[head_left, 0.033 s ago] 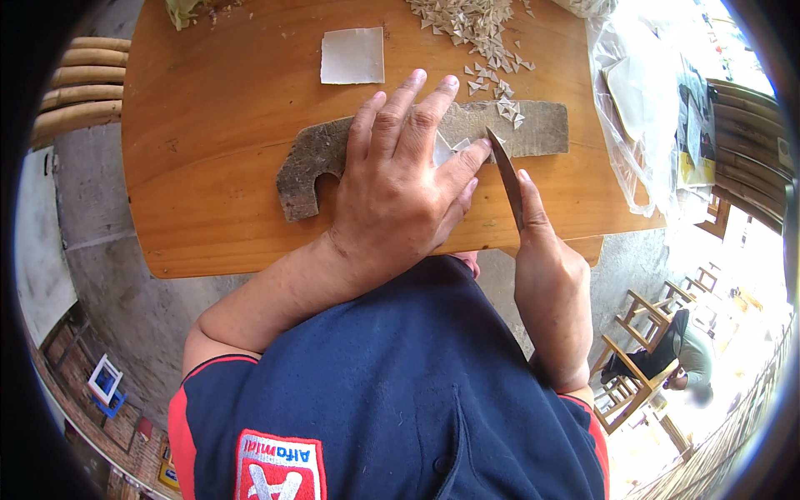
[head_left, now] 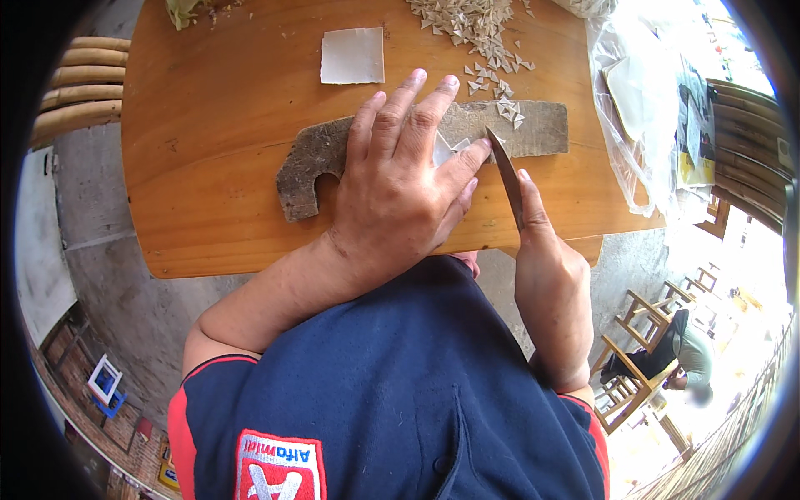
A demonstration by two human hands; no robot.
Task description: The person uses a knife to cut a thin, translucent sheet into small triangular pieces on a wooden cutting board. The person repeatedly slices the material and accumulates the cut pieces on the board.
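Note:
My left hand [head_left: 404, 158] lies flat with fingers stretched over a worn wooden board [head_left: 537, 129], which has a hooked notch at its left end. Under its palm and thumb shows the edge of a thin whitish sheet [head_left: 442, 149], mostly hidden. My right hand [head_left: 550, 275] is wrapped round a knife [head_left: 507, 179]; the handle is hidden in the fist. The blade points away from me, its tip on the board beside my left thumb. A few small cut triangles [head_left: 510, 110] lie on the board just beyond the tip.
A square whitish sheet [head_left: 352, 56] lies behind the board on the wooden table [head_left: 208, 167]. Many cut triangles [head_left: 467, 21] are heaped at the far edge. A clear plastic bag [head_left: 637, 125] hangs over the right side. Farther right, a person [head_left: 687, 354] bends near wooden chairs.

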